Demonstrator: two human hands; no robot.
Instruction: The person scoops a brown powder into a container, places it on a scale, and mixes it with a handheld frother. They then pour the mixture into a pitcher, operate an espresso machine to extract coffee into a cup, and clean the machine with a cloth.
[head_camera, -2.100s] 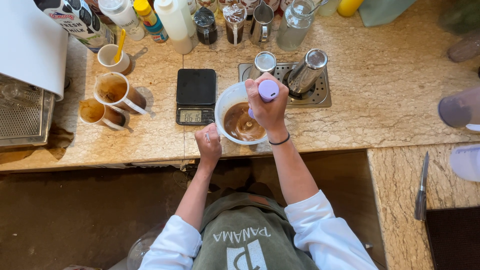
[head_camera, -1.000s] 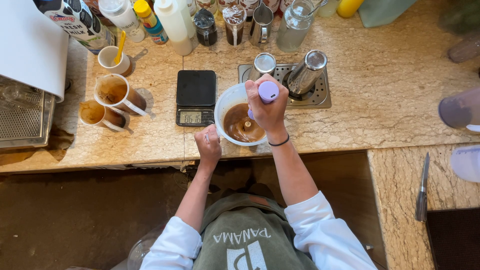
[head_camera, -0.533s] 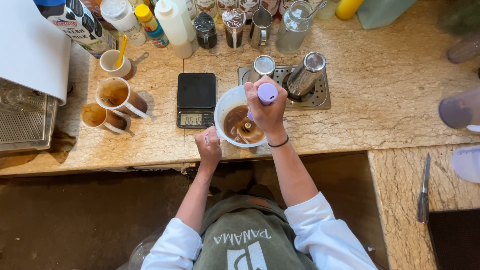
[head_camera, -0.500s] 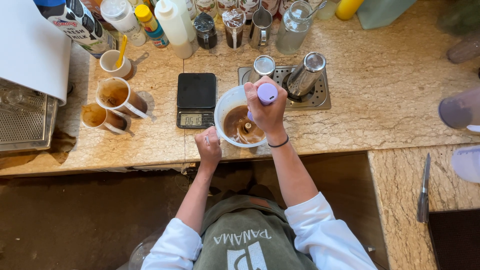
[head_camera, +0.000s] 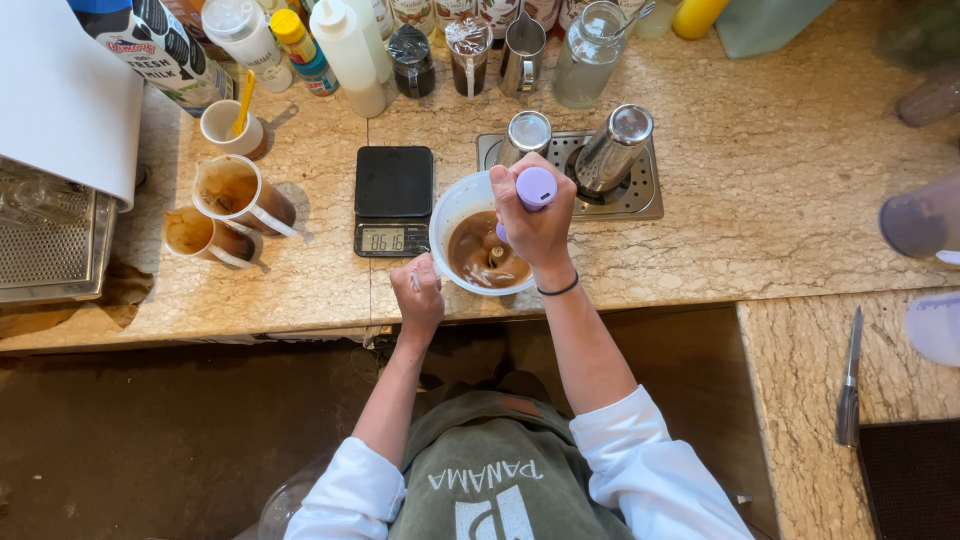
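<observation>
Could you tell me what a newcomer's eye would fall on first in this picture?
At the counter's front edge, the right hand grips a lilac-topped handheld frother over a white bowl of brown, foamy liquid, while the left hand steadies the bowl's near rim. Just left sits a black digital scale, and farther left two stained white mugs.

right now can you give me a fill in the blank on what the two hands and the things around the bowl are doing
The right hand holds a ___ frother handle over the white bowl.
The left hand grips the bowl's ___.
The liquid is ___.
The black scale sits ___ of the bowl.

Missing: purple; handle; brown; left
</observation>
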